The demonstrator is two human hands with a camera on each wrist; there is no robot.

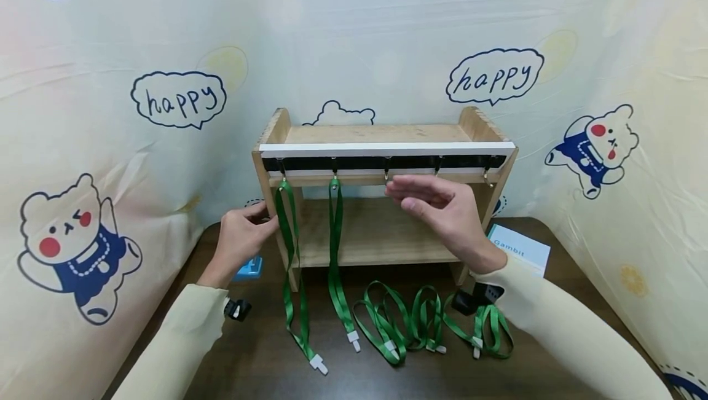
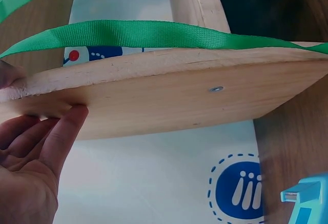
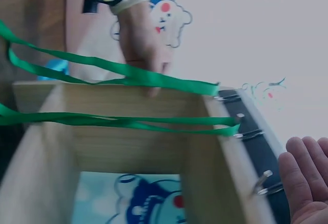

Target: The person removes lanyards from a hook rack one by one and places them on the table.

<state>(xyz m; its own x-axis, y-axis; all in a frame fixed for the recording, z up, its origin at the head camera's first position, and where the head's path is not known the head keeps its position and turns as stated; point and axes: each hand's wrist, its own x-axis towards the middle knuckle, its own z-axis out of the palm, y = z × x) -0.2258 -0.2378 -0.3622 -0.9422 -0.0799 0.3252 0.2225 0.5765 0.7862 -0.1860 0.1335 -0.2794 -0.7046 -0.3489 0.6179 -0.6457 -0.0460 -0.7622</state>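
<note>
Gripping the front edge of the wooden shelf's (image 1: 376, 234) left side panel, thumb on one face, fingers on the other: left hand (image 1: 243, 237). Right hand (image 1: 442, 209) is at the third hook (image 1: 387, 169) from the left, fingers straight and close together, thumb lower, nothing seen in it; can't tell if it touches the hook.

Shelf stands toward the back edge of the brown table (image 1: 249, 357). Black strip (image 1: 359, 163) along its upper front carries five hooks. First green lanyard (image 1: 286, 289) hangs on the leftmost hook, beside the left hand; second green lanyard (image 1: 334, 265) on the next one. Both reach down past the shelf's bottom, white clips at the ends; can't tell if these touch the table.

More green lanyards (image 1: 391, 329) lie looped on the table before the shelf's front edge, two bunched together, another toward the table's right edge, partly behind the right wrist in head view. Blue item (image 1: 249, 269) just beside the shelf, near the table's left edge. "Gambit" box or card (image 1: 520, 249) near the back right corner. Printed cloth (image 1: 359, 50) surrounds the table.
</note>
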